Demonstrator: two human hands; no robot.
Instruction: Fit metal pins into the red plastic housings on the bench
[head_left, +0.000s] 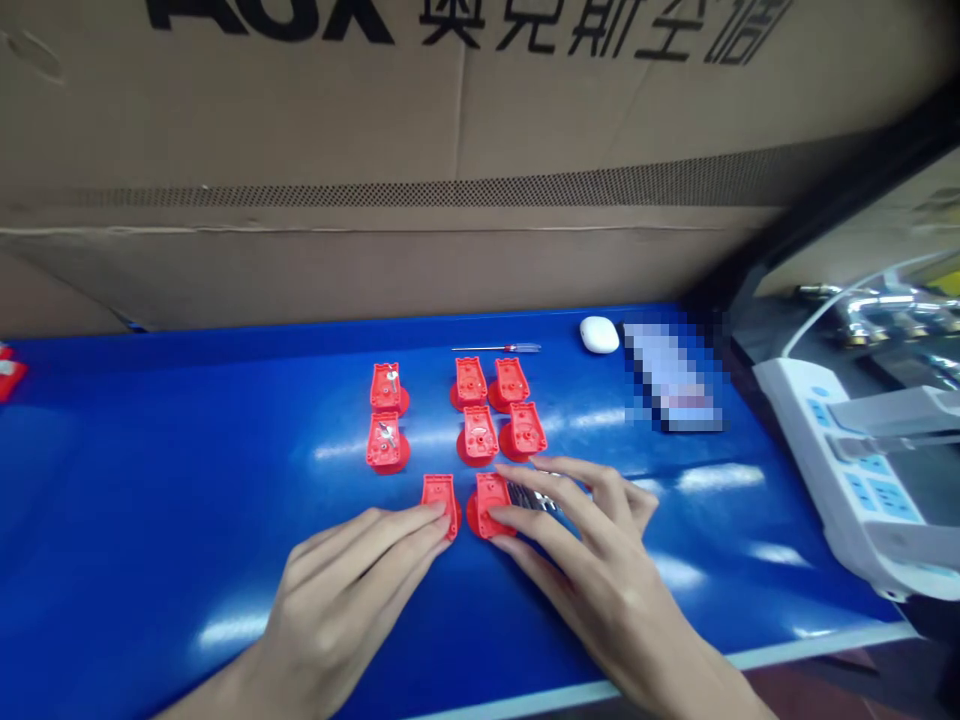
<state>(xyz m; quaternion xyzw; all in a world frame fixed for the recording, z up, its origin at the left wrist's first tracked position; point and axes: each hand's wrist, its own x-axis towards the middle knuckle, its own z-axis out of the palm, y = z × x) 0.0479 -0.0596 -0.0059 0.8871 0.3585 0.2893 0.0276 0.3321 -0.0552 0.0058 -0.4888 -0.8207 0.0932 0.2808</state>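
My left hand [358,570] is closed, its fingertips and thumb gripping a small red plastic housing [438,488] near the middle of the blue table. Just right of it, my right hand [592,540] holds a matching red housing [491,487] between thumb and fingers. Small shiny metal parts [534,497] lie under the right hand's fingers, partly hidden. Beyond the hands, two red housings on the left, a rear one [384,385] and a front one [381,450], carry small metal pieces. Several more red housings [478,432] stand in two rows to their right.
Behind the housings lies a screwdriver [517,348] with a clear handle. A white rounded case [599,335] and a blurred-out flat object [671,375] are at the back right. A white power strip [847,480] runs along the right edge. Cardboard [375,270] walls the back.
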